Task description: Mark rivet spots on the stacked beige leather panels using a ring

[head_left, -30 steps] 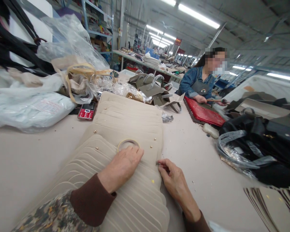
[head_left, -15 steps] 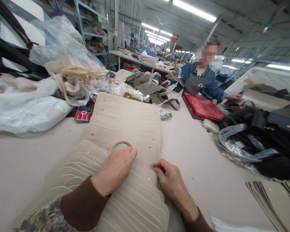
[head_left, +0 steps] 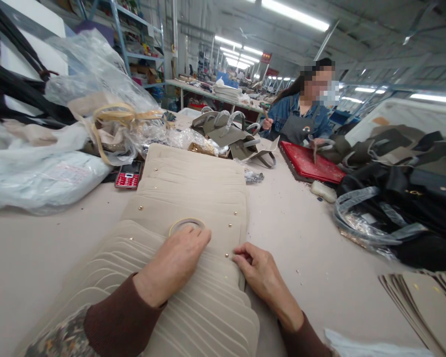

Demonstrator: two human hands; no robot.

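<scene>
Beige panels [head_left: 186,191], overlapped on table [head_left: 290,238], apparently so each edge is reachable. Left hand [head_left: 178,263], curled at yellow-rimmed ring [head_left: 188,219], seemingly steadying panels; grasp uncertain. Gold stud [head_left: 226,256], near panel edge. Right hand [head_left: 262,270], fingertips pinched beside stud; contents hidden.

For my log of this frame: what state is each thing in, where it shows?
Beige panels: fanned in overlapping layers
Yellow-rimmed ring: partly hidden
Left hand: fingers curled, at the ring
Right hand: thumb and forefinger close together, beside a gold stud
Keypad device: lying keys up
Red board: lying flat, flecked
Black bag: handle wrapped in plastic
Ceiling light: lit
</scene>
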